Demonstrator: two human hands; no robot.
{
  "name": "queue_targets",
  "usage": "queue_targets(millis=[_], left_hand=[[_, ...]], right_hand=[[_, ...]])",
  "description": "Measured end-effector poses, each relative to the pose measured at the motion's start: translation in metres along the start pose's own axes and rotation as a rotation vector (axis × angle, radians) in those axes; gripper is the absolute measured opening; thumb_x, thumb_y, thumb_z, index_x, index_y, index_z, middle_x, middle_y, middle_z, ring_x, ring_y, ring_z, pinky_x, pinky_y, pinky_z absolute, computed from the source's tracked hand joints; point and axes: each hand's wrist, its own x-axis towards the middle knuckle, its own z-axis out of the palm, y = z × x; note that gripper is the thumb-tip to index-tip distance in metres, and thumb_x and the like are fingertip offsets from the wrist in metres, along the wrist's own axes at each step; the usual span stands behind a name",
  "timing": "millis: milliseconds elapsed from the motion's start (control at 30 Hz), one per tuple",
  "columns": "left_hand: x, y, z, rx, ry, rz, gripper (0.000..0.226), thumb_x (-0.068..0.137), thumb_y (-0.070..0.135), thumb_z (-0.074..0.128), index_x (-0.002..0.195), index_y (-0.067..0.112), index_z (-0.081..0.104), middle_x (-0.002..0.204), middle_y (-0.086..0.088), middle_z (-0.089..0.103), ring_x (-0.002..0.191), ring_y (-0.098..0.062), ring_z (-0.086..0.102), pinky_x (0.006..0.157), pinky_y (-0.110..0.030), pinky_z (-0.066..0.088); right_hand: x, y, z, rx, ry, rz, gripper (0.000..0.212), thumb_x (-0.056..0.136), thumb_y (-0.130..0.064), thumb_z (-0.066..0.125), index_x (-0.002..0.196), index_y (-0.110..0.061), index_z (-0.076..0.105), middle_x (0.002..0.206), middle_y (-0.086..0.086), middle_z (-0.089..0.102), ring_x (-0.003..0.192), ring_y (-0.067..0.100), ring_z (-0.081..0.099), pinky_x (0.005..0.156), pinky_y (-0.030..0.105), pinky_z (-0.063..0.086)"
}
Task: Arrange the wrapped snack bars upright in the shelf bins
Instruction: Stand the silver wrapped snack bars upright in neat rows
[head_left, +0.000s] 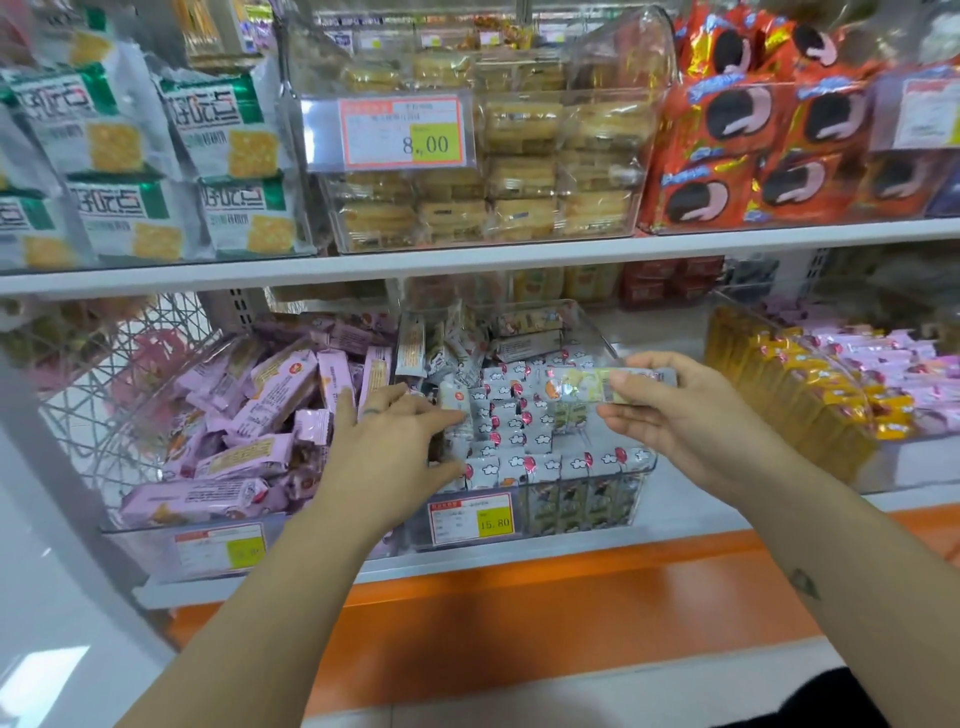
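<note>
The right hand (675, 415) hovers over the right side of the clear middle bin (582, 501), pinching one snack bar (587, 385) by its right end between thumb and curled fingers. The bar lies level, its shiny wrapper pointing left above the stock. Below it, rows of grey bars (524, 441) stand upright in the near half of this bin, while more of the same lie loose and jumbled at the far end. The left hand (395, 452) reaches in from the near left with fingers stretched almost straight and the thumb spread wide below. Its index fingertip touches an upright white-wrapped bar (456, 402) at the left edge of the rows, without closing round it. A price tag (470, 517) sits on the bin's front wall. In the bin to the left, pink bars (249, 415) lie in a heap. To the right is a bin of yellow bars (800, 395). On the shelf above stand cracker bags (130, 156), clear-wrapped biscuits (519, 156) and orange cookie packs (753, 145).
</note>
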Motion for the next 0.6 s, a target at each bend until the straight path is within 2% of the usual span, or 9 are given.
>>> queue_targets(millis=[100,233,333,433,533,600], left_hand=[[0.001,0.009,0.001,0.007,-0.020,0.009,0.055,0.085,0.063,0.047,0.137,0.046,0.038,0.142,0.015,0.042,0.142,-0.016,0.015,0.112,-0.059,-0.003],[0.000,0.019,0.003,0.019,0.007,0.013,0.050,0.090,0.058,0.044,0.137,0.045,0.037,0.140,0.013,0.040,0.137,-0.014,0.023,0.113,-0.056,-0.002],[0.000,0.027,0.006,0.028,0.042,0.028,0.056,0.089,0.059,0.043,0.141,0.041,0.033,0.138,0.013,0.043,0.132,-0.016,0.036,0.113,-0.054,-0.003],[0.002,0.035,0.008,-0.014,0.090,0.005,0.049,0.092,0.058,0.037,0.135,0.034,0.044,0.134,0.013,0.045,0.114,-0.014,0.055,0.114,-0.049,-0.006],[0.006,0.040,0.013,-0.062,0.144,-0.022,0.039,0.095,0.050,0.038,0.126,0.030,0.051,0.127,0.009,0.048,0.103,-0.013,0.058,0.116,-0.047,-0.001],[0.009,0.043,0.015,-0.114,0.171,-0.038,0.035,0.094,0.042,0.044,0.125,0.027,0.051,0.127,0.007,0.047,0.101,-0.015,0.059,0.117,-0.045,0.002]], right_hand=[[-0.001,-0.001,-0.002,0.001,0.060,0.004,0.019,0.084,-0.005,0.065,0.098,-0.010,0.055,0.093,0.012,0.065,0.077,0.021,0.071,0.064,0.024,0.057],[0.000,0.002,-0.004,-0.193,0.188,-0.037,0.022,0.080,-0.023,0.072,0.095,-0.012,0.061,0.083,0.000,0.062,0.076,0.013,0.056,0.065,0.025,0.046],[-0.001,0.005,-0.003,-0.131,0.157,0.006,0.021,0.081,-0.023,0.070,0.090,-0.008,0.059,0.080,0.003,0.059,0.068,0.013,0.055,0.061,0.024,0.046],[-0.001,0.008,0.000,-0.068,0.105,0.069,0.019,0.082,-0.020,0.069,0.087,-0.006,0.056,0.082,0.006,0.060,0.067,0.015,0.060,0.060,0.023,0.051],[0.000,0.009,0.003,0.015,0.070,0.121,0.014,0.083,-0.012,0.067,0.088,-0.005,0.056,0.089,0.010,0.061,0.074,0.020,0.063,0.064,0.026,0.054],[0.001,0.010,0.004,0.074,0.018,0.163,0.015,0.085,-0.006,0.063,0.097,-0.002,0.056,0.093,0.014,0.059,0.072,0.020,0.065,0.066,0.030,0.056]])
